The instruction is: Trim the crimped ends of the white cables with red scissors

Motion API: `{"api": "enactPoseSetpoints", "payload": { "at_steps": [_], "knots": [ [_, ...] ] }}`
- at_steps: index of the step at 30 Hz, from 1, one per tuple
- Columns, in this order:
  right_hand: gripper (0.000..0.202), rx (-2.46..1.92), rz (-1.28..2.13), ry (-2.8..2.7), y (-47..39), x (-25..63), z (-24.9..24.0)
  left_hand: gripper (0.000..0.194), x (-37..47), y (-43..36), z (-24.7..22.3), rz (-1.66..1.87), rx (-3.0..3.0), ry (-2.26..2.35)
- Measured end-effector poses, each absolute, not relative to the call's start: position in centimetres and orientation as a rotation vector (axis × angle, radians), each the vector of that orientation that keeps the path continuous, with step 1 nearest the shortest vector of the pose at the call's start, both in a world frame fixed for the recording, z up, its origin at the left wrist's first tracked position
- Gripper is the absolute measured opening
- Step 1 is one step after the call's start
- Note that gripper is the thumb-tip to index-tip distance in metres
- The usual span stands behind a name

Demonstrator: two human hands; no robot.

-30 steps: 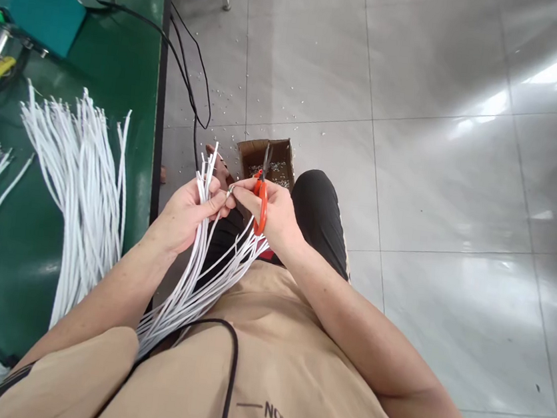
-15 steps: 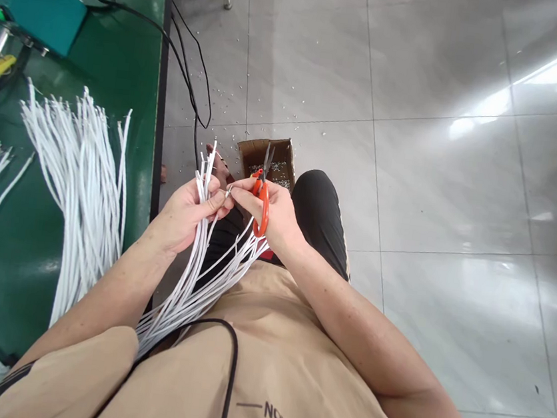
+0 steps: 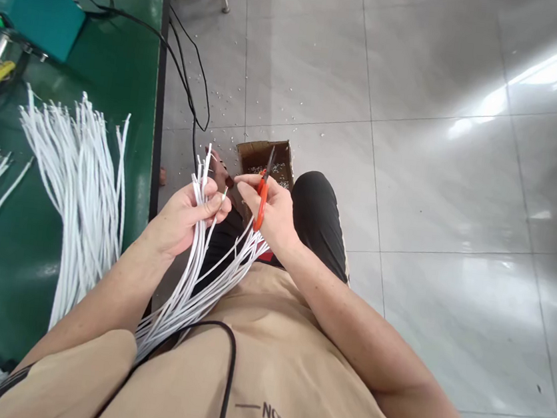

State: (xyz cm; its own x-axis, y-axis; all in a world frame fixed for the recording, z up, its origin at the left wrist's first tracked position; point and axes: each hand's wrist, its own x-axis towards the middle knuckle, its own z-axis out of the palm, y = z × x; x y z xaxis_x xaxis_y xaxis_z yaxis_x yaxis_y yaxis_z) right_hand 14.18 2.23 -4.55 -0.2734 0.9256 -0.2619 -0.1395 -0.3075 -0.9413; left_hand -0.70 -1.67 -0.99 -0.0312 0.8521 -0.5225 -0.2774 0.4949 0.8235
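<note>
My left hand [image 3: 190,216] is closed around several white cables [image 3: 198,240], their ends pointing up past the fingers. Between its thumb and forefinger one cable end [image 3: 224,195] sticks out, showing thin inner wires. Just to the right, my right hand [image 3: 272,214] holds orange-handled scissors [image 3: 262,200] in the palm, dark blades pointing away from me. Its thumb and forefinger are apart from the cable end. More white cables [image 3: 230,277] run across my lap beneath the hands.
On the green table [image 3: 119,63] at left lie bundles of white cables [image 3: 82,193] and a teal device [image 3: 35,3] with black cords. A cardboard box [image 3: 265,147] with small clippings stands on the floor between my legs. Scraps dot the tiles around it.
My right thumb and forefinger have come away from the cable end and parted slightly. The scissors have turned a little in the hand. My left hand keeps its grip.
</note>
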Motion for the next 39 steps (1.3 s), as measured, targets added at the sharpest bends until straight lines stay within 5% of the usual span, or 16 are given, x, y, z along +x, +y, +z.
{"api": "enactPoseSetpoints", "payload": {
  "at_steps": [5, 13, 35, 39],
  "knots": [
    [0.021, -0.839, 1.984, -1.029, 2.1, 14.0, -2.7, 0.035, -0.6, -1.6, -1.1, 1.020, 0.527, 1.318],
    [0.020, -1.267, 1.591, -0.963, 3.2, 13.6, -3.6, 0.028, -0.6, -1.6, -1.4, 1.093, 0.709, 1.559],
    [0.027, -1.057, 1.955, -1.051, 3.3, 13.0, -3.0, 0.031, -0.7, -1.3, -1.8, 1.194, 0.647, 1.549],
    [0.027, -1.268, 1.677, -1.460, 3.6, 14.1, -4.1, 0.028, -0.5, -1.4, -1.6, 1.173, 0.645, 1.541]
  ]
}}
